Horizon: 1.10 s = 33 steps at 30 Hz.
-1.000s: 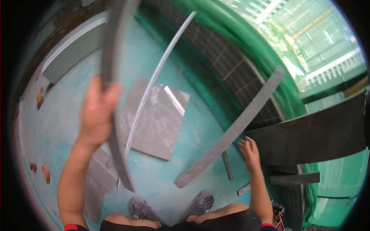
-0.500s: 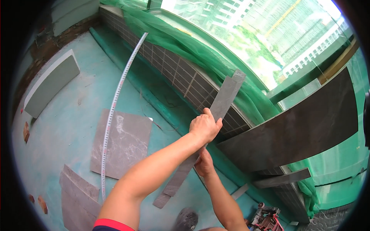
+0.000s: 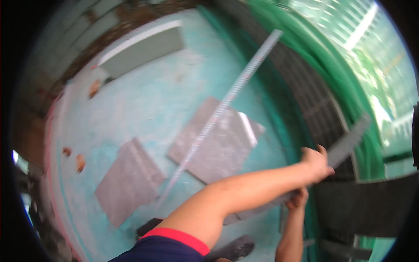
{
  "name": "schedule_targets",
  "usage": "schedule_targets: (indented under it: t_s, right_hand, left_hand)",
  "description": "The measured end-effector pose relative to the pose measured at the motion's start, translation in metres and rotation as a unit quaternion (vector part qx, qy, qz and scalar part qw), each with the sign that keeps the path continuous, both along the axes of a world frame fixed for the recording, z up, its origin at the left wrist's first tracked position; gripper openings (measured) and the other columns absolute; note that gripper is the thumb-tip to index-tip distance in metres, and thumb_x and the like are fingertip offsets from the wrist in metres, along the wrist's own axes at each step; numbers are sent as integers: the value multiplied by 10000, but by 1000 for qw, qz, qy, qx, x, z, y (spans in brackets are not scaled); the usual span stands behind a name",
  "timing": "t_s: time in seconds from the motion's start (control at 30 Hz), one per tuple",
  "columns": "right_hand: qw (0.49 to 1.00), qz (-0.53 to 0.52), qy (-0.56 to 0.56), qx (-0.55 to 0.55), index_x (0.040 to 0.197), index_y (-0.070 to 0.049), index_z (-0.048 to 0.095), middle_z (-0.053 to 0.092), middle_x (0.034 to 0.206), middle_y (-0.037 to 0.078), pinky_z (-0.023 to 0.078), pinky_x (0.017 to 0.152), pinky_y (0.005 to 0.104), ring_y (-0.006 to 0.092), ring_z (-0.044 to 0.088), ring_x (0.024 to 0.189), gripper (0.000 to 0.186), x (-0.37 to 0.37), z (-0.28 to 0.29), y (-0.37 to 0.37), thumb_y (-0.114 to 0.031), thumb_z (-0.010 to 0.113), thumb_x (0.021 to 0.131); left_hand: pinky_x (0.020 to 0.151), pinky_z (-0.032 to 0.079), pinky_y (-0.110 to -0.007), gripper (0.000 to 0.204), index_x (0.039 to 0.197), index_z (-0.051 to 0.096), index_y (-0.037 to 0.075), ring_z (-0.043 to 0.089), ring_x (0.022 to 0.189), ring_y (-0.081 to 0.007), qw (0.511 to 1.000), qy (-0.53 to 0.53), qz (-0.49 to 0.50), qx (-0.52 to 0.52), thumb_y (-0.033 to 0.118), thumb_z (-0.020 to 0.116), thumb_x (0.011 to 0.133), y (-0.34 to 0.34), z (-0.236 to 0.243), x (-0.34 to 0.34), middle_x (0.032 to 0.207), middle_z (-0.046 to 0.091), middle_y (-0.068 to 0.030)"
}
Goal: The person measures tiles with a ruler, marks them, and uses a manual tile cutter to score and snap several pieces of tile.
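My left hand (image 3: pixel 316 165) is wrapped over a long, narrow strip of grey tile (image 3: pixel 349 143), which slants up to the right toward the green netting. Just below it, my right hand (image 3: pixel 297 198) grips the same strip, its fingers partly hidden behind the left forearm. That forearm also covers part of the strip's lower stretch. To the left, a long white measuring tape (image 3: pixel 227 102) crosses over a grey square tile (image 3: pixel 205 150) on the floor. Motion blurs the whole picture.
A cut grey tile piece (image 3: pixel 126 183) lies at the lower left, near brick bits (image 3: pixel 80 163). A pale block (image 3: pixel 146 54) stands at the back. Green netting (image 3: pixel 323 56) drapes over a low tiled wall (image 3: pixel 321 107). At right leans a large dark slab (image 3: pixel 371 205).
The view has swung to the left, so the floor, tape and tiles appear farther right and blurred. Both hands keep their hold on the tile strip.
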State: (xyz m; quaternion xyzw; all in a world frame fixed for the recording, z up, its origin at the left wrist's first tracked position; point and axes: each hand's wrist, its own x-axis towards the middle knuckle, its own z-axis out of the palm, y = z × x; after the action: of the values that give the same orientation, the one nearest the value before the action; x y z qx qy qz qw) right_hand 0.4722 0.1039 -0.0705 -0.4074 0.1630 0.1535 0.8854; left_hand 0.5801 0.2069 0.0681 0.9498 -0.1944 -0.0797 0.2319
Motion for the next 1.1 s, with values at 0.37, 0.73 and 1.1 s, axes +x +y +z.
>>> schedule_targets:
  t_s: [0.37, 0.73, 1.1]
  right_hand:
    - [999, 1, -46, -25, 934, -115, 443, 412, 759, 9, 397, 658, 302, 137, 418, 671, 193, -11, 78, 79, -266, 550, 883]
    - [989, 83, -86, -92, 971, -90, 406, 388, 778, 17, 381, 674, 283, 129, 398, 694, 275, -47, 122, 153, -243, 567, 810]
    - [980, 150, -48, -120, 943, -87, 427, 413, 757, 30, 402, 609, 286, 143, 418, 620, 305, -75, 127, 177, -297, 597, 803]
  left_hand:
    - [949, 354, -498, 706, 1171, 482, -90, 469, 1118, -414, 844, -171, 494, 121, 439, 684, 750, 453, -123, -202, 1178, 514, -276]
    - [1088, 122, -541, 995, 1414, 218, -30, 163, 1334, -454, 610, 38, 777, 152, 631, 575, 762, 480, -211, -305, 1428, 167, -346]
    - [1023, 293, -459, 799, 1322, 352, -63, 336, 1215, -397, 694, -63, 715, -59, 407, 685, 768, 484, -147, -319, 1332, 345, -262]
